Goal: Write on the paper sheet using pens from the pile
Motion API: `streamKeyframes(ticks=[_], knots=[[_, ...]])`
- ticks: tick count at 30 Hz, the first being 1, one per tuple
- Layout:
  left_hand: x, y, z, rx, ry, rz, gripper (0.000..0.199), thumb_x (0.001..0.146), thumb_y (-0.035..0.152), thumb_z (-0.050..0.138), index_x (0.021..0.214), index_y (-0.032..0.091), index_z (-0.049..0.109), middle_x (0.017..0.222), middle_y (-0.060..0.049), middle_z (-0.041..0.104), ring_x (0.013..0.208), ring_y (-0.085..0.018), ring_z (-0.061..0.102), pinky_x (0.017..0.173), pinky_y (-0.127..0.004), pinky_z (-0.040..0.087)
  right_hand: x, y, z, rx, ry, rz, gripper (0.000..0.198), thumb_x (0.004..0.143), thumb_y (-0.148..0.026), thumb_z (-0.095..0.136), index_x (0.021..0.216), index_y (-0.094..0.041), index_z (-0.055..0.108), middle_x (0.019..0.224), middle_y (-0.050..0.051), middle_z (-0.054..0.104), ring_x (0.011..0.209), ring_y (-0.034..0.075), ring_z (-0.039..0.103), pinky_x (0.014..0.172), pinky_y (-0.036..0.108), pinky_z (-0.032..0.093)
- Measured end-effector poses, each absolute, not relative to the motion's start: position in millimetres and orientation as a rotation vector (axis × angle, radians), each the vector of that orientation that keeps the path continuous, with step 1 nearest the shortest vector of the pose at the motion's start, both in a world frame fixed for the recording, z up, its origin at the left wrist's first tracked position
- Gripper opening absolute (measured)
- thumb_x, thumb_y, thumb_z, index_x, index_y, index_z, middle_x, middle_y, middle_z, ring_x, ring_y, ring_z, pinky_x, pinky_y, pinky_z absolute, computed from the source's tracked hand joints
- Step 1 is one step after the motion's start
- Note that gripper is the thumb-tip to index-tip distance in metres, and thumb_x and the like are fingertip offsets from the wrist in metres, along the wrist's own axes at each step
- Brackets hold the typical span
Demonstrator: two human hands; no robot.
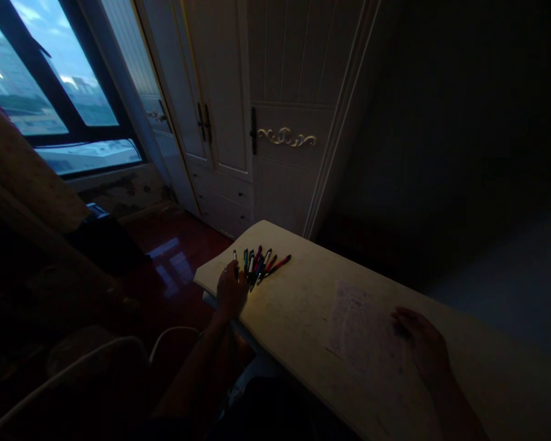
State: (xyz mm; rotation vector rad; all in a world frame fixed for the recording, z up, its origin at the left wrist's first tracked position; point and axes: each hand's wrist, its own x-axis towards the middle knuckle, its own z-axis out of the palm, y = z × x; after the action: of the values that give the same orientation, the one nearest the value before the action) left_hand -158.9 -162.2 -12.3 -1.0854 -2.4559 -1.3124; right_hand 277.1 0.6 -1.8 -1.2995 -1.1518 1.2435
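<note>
Several pens (259,264) lie fanned out near the far left corner of the desk (303,306), tips pointing away from me. My left hand (231,290) rests on their near ends, fingers curled loosely over them; in this dim light I cannot tell whether I grip one. My right hand (422,349) lies flat and open, well apart, on a sheet of paper (358,331). Beyond the desk stands a white wardrobe (257,110), with a window (41,79) to the left.
</note>
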Motion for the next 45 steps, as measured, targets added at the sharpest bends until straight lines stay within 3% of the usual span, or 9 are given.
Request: streamKeyframes(ticks=[12,18,23,27,31,37,43,45], knots=[[-167.2,-163.3,-19.2,-0.949,-2.287,-1.584,0.038,0.078,0.008,0.047,0.112,0.017,0.061,0.111,-0.013,0.068,0.105,-0.027,0.063,0.096,-0.045,0.049,273.9,-8.2,5.6,-1.281,-1.167,1.186,0.042,0.052,-0.039,0.084,0.087,-0.017,0.072,0.083,0.008,0.074,0.067,0.02,0.068,0.057,0.029,0.057],[-157.6,-165.4,-0.9,-0.747,-2.092,-1.96,0.025,0.078,0.02,0.06,0.103,0.017,0.064,0.101,-0.009,0.071,0.093,-0.021,0.068,0.089,-0.038,0.055,271.8,-6.9,-4.5,-1.272,-1.207,1.161,0.04,0.056,-0.04,0.08,0.087,-0.018,0.071,0.081,0.007,0.073,0.066,0.018,0.067,0.058,0.027,0.055],[-124.5,-155.7,36.8,-0.697,-1.944,-2.262,0.035,0.073,0.033,0.075,0.102,0.015,0.065,0.094,-0.007,0.071,0.082,-0.018,0.07,0.078,-0.032,0.058,259.9,-18.3,-1.5,-1.216,-1.261,0.996,0.029,0.066,-0.039,0.071,0.086,-0.018,0.068,0.076,0.005,0.071,0.059,0.015,0.061,0.053,0.026,0.05],[-80.5,-138.2,54.0,-1.072,-2.028,-2.367,0.034,0.072,0.037,0.078,0.097,0.015,0.067,0.093,-0.007,0.073,0.087,-0.019,0.071,0.08,-0.032,0.059,253.5,-23.9,5.7,-1.143,-1.292,0.929,0.024,0.071,-0.037,0.065,0.087,-0.019,0.066,0.075,0.004,0.07,0.058,0.014,0.059,0.055,0.027,0.05],[-30.1,-113.9,56.1,-1.524,-2.064,-2.562,0.036,0.07,0.037,0.08,0.095,0.015,0.067,0.094,-0.009,0.074,0.087,-0.022,0.072,0.081,-0.037,0.06,249.2,-25.9,10.6,-1.076,-1.355,1.069,0.025,0.071,-0.038,0.066,0.087,-0.019,0.065,0.074,0.003,0.069,0.057,0.014,0.059,0.056,0.028,0.05],[27.5,-75.6,58.6,-1.859,-2.094,-2.782,0.056,0.067,0.039,0.082,0.111,0.015,0.059,0.084,-0.007,0.075,0.066,-0.019,0.071,0.065,-0.033,0.059,237.4,-27.2,6.4,-0.934,-1.369,1.297,0.052,0.072,-0.049,0.071,0.114,-0.02,0.06,0.075,0.001,0.069,0.052,0.013,0.058,0.054,0.028,0.05],[49.4,-32.4,49.5,-2.117,-2.048,-2.861,0.059,0.067,0.045,0.08,0.113,0.014,0.059,0.078,-0.006,0.075,0.059,-0.016,0.067,0.059,-0.028,0.053,235.6,-35.3,10.1,-0.998,-1.68,1.162,0.035,0.081,-0.051,0.066,0.082,-0.017,0.075,0.074,0.004,0.07,0.066,0.016,0.062,0.065,0.029,0.05],[50.4,-20.6,43.2,-2.197,-2.067,-2.817,0.055,0.066,0.048,0.079,0.105,0.013,0.063,0.077,-0.007,0.074,0.059,-0.015,0.066,0.058,-0.027,0.051,236.5,-36.7,13.5,-0.986,-1.792,1.054,0.031,0.082,-0.048,0.067,0.082,-0.018,0.077,0.077,0.005,0.072,0.07,0.017,0.064,0.069,0.03,0.051]])
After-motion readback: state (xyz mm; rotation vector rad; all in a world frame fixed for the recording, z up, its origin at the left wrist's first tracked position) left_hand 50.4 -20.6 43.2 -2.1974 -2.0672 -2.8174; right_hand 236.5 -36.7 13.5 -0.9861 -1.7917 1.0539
